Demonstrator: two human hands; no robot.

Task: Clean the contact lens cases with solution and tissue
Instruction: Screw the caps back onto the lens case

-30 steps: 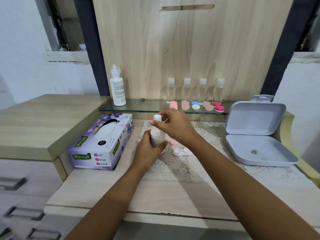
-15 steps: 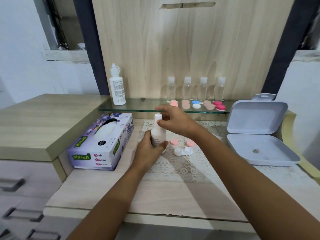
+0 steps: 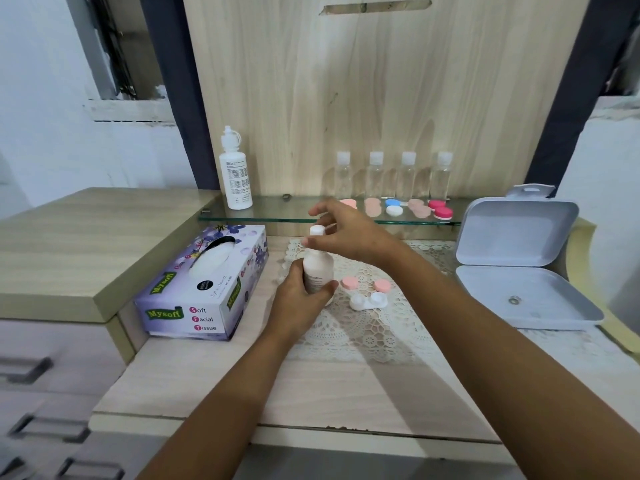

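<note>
Left hand (image 3: 298,303): I see the fingers wrapped round the lower body of the bottle (image 3: 317,271), holding it upright over the doily (image 3: 363,334). Right hand (image 3: 346,233) sits right above it at the cap (image 3: 317,231), thumb against the neck and fingers curved behind. I can't tell if it actually pinches the cap. Open white case (image 3: 369,301) lies just right of the left hand on the doily, with two pink lids (image 3: 349,282) just behind it. Tissue box (image 3: 204,282) is near the left hand's left side. Shelf (image 3: 277,211) is beyond the right hand and carries more cases (image 3: 394,207). An open grey box (image 3: 519,271) is well to the right of the right hand.
</note>
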